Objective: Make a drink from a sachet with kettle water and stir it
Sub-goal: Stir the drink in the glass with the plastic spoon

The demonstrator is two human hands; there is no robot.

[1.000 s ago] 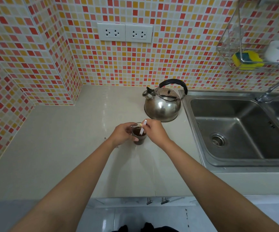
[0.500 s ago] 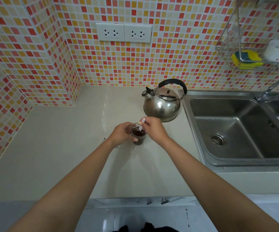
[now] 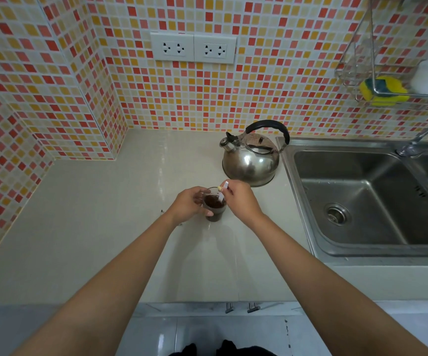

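Little has shifted over the last second — only the thin white stirring stick (image 3: 222,193), whose top has been swung slightly round the rim while both hands kept their places. The small clear glass of dark brown drink (image 3: 215,205) is stood on the pale cream countertop (image 3: 105,227), just in front of the rounded stainless-steel kettle with the black handle (image 3: 252,158). The left hand (image 3: 188,204) is wrapped around the glass's side, fingers curled against it; the stick is pinched between thumb and fingertips of the right hand (image 3: 238,200), its lower end dipped in the liquid. Stirring appears under way. Spillage is the likely risk — the glass looks small and well filled, so a brisk stroke could slop drink over the rim onto the left hand, and possibly scald. Were the steadying grip loosened, the glass might be tipped toward the kettle.
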